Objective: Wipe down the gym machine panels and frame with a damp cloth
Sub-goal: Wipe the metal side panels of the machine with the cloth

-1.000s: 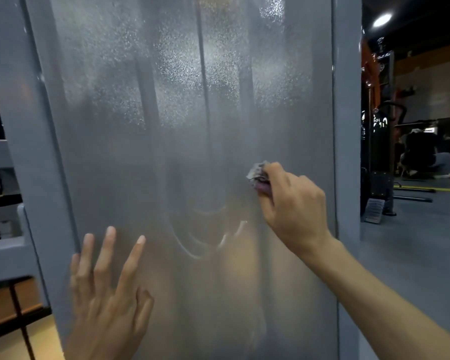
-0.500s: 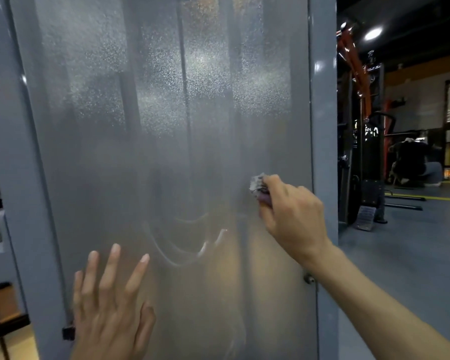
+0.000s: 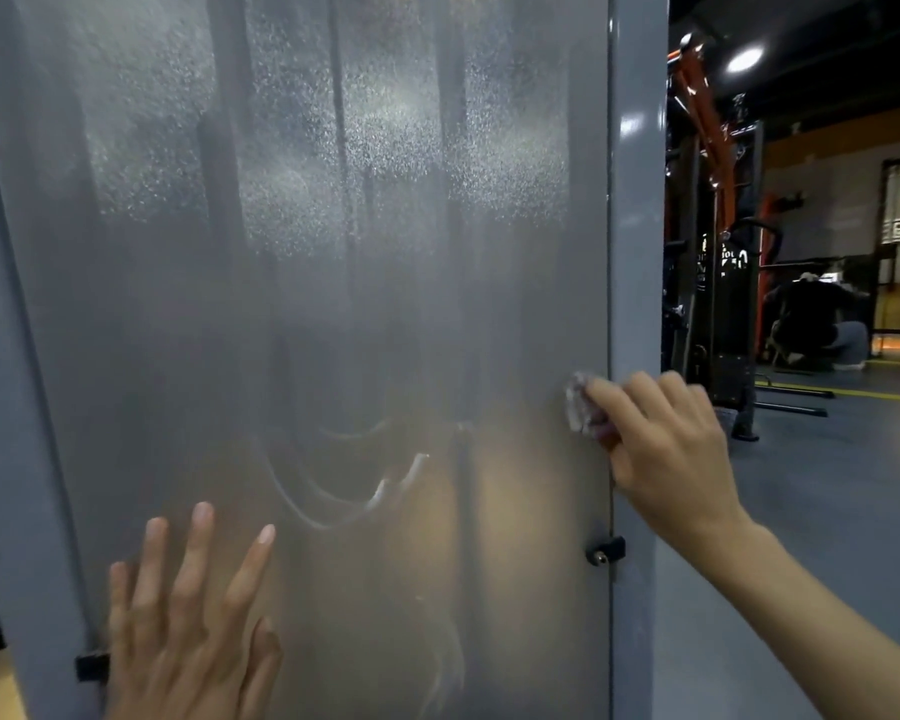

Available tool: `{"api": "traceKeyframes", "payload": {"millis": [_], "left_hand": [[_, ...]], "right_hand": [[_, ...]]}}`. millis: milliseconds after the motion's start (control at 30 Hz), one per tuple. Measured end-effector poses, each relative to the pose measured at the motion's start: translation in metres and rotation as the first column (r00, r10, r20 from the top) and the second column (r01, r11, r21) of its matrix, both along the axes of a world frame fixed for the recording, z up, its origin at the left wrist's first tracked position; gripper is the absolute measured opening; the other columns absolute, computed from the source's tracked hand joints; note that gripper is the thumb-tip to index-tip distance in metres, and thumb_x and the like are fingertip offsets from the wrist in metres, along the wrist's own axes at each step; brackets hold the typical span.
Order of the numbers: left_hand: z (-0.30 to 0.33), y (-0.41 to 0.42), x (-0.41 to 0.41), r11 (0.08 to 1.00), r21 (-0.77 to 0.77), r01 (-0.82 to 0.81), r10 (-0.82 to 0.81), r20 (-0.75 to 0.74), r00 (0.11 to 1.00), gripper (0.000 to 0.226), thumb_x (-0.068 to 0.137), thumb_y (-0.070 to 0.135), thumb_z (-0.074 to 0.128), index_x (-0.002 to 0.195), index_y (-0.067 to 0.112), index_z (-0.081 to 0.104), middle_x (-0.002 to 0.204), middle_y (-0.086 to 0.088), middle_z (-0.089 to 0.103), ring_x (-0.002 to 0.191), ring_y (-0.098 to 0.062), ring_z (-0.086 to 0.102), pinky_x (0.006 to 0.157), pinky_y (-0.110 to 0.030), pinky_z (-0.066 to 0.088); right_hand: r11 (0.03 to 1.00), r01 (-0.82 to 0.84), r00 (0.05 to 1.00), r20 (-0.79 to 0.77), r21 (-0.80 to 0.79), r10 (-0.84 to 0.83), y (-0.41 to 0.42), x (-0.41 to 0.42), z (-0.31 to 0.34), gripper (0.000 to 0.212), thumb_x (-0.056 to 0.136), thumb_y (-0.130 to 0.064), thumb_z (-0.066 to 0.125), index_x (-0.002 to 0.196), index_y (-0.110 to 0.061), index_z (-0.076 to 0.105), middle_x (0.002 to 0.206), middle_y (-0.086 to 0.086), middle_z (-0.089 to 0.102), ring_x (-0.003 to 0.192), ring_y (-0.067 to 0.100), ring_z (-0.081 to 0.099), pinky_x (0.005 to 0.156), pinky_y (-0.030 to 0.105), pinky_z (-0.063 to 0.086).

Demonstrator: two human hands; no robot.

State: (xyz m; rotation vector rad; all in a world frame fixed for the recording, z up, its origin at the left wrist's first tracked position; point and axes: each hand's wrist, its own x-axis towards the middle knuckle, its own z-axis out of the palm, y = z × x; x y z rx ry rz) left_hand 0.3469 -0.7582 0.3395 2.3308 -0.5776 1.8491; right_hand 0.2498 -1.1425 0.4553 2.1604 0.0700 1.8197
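The frosted translucent panel (image 3: 333,304) fills my view, grainy with speckles on top and smeared arcs lower down, set in a smooth grey painted frame (image 3: 637,252). My left hand (image 3: 188,631) lies flat with spread fingers, I think to steady the panel. My right hand (image 3: 666,449) pinches the small crumpled cloth (image 3: 579,405) against the panel's right edge, just beside the frame.

Left hand (image 3: 188,621) raised flat with fingers (image 3: 198,543) spread; right hand (image 3: 666,449) reaches forward, fingers seemingly curled tight
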Motion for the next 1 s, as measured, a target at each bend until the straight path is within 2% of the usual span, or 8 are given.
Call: {"api": "traceKeyframes", "payload": {"millis": [133, 267, 400, 533, 633, 733, 900, 1000], "left_hand": [[-0.006, -0.001, 0.0, 1.0, 0.026, 0.006, -0.006, 0.005, 1.0, 0.069, 0.087, 0.033, 0.042, 0.155, 0.031, 0.035, 0.166, -0.019, 0.029, 0.155, -0.044, 0.023, 0.12, -0.066, 0.023], [-0.007, -0.004, 0.0, 1.0, 0.018, 0.001, -0.001, -0.006, 1.0, 0.069, 0.089, 0.033, 0.041, 0.157, 0.031, 0.033, 0.168, -0.019, 0.026, 0.154, -0.046, 0.023, 0.12, -0.067, 0.022], [-0.009, -0.005, 0.003, 1.0, 0.019, 0.016, -0.016, -0.035, 0.999, 0.07, 0.087, 0.034, 0.041, 0.157, 0.031, 0.032, 0.17, -0.017, 0.021, 0.155, -0.046, 0.02, 0.12, -0.068, 0.02], [-0.009, -0.007, 0.004, 0.999, 0.013, 0.043, -0.042, -0.036, 0.998, 0.071, 0.087, 0.033, 0.04, 0.157, 0.03, 0.031, 0.172, -0.014, 0.016, 0.157, -0.044, 0.015, 0.121, -0.069, 0.017], [-0.009, -0.005, 0.003, 0.997, 0.026, 0.067, -0.065, -0.054, 0.996, 0.071, 0.086, 0.033, 0.042, 0.156, 0.027, 0.032, 0.171, -0.015, 0.016, 0.157, -0.044, 0.014, 0.122, -0.066, 0.014], [-0.011, -0.004, 0.003, 0.998, 0.023, 0.062, -0.061, -0.054, 0.997, 0.071, 0.086, 0.033, 0.043, 0.156, 0.027, 0.032, 0.17, -0.015, 0.018, 0.156, -0.045, 0.016, 0.123, -0.065, 0.013], [-0.009, -0.003, 0.0, 0.997, 0.032, 0.07, -0.068, -0.078, 0.995, 0.072, 0.085, 0.032, 0.044, 0.156, 0.027, 0.031, 0.171, -0.015, 0.017, 0.157, -0.045, 0.013, 0.125, -0.064, 0.011], [-0.009, -0.001, 0.0, 0.997, 0.04, 0.072, -0.068, -0.098, 0.993, 0.072, 0.084, 0.032, 0.046, 0.155, 0.026, 0.034, 0.17, -0.017, 0.019, 0.157, -0.045, 0.013, 0.124, -0.066, 0.011]], "right_hand": [[0.997, -0.03, 0.999, -0.029, -0.064, 0.028, -0.003, -0.002, 0.008, 0.03, 0.093, -0.01, 0.052, 0.121, -0.015, 0.056, 0.105, 0.012, 0.053, 0.086, 0.033, 0.047, 0.07, 0.044, 0.036], [0.998, -0.057, 0.998, 0.015, -0.036, 0.057, -0.007, 0.002, 0.049, 0.03, 0.09, 0.002, 0.059, 0.118, -0.008, 0.065, 0.105, 0.015, 0.06, 0.087, 0.035, 0.05, 0.072, 0.046, 0.041], [0.985, -0.166, 0.985, -0.062, -0.038, 0.163, 0.001, -0.002, -0.013, 0.024, 0.109, -0.015, 0.038, 0.115, -0.01, 0.06, 0.097, 0.015, 0.062, 0.077, 0.033, 0.053, 0.065, 0.044, 0.043], [0.982, -0.181, 0.976, -0.136, -0.06, 0.172, 0.005, -0.003, -0.037, 0.016, 0.107, -0.017, 0.043, 0.114, -0.014, 0.056, 0.096, 0.013, 0.065, 0.073, 0.032, 0.055, 0.063, 0.043, 0.043], [0.987, -0.155, 0.988, 0.017, 0.046, 0.154, 0.0, 0.004, 0.001, 0.013, 0.099, -0.015, 0.057, 0.112, -0.013, 0.058, 0.093, 0.012, 0.063, 0.072, 0.033, 0.055, 0.062, 0.043, 0.04], [0.946, -0.199, 0.979, 0.089, 0.257, 0.182, 0.012, 0.009, -0.001, 0.019, 0.09, -0.012, 0.065, 0.109, -0.009, 0.062, 0.089, 0.01, 0.063, 0.065, 0.031, 0.053, 0.062, 0.036, 0.035], [0.959, -0.204, 0.978, 0.077, 0.197, 0.192, 0.033, 0.01, -0.024, 0.019, 0.088, -0.016, 0.058, 0.101, -0.006, 0.067, 0.072, 0.006, 0.065, 0.054, 0.028, 0.053, 0.053, 0.033, 0.039], [0.91, -0.238, 0.969, 0.154, 0.34, 0.196, 0.025, 0.005, -0.018, 0.01, 0.096, -0.018, 0.06, 0.105, -0.014, 0.059, 0.063, -0.005, 0.055, 0.051, 0.027, 0.047, 0.056, 0.032, 0.032]]}}
